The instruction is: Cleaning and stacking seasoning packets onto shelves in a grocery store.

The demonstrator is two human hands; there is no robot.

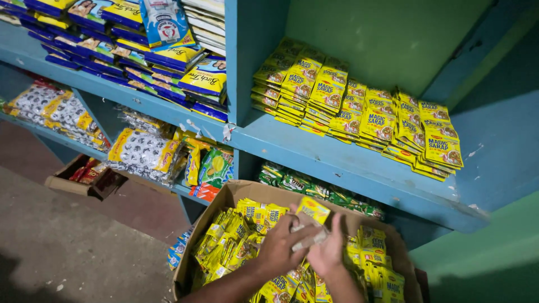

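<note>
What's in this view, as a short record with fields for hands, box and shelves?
left hand: grips a strip of yellow sachets
right hand: on the same strip
cardboard box: open, filled with yellow sachets
blue shelf: rows of stacked yellow sachets
shelf below: green packets
upper left shelf: blue and yellow packs

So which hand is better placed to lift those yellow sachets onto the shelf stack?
Probably the right hand: it lies on the side nearer the shelf stack, up and to the right. The left hand shares the grip on the yellow sachets.
</note>
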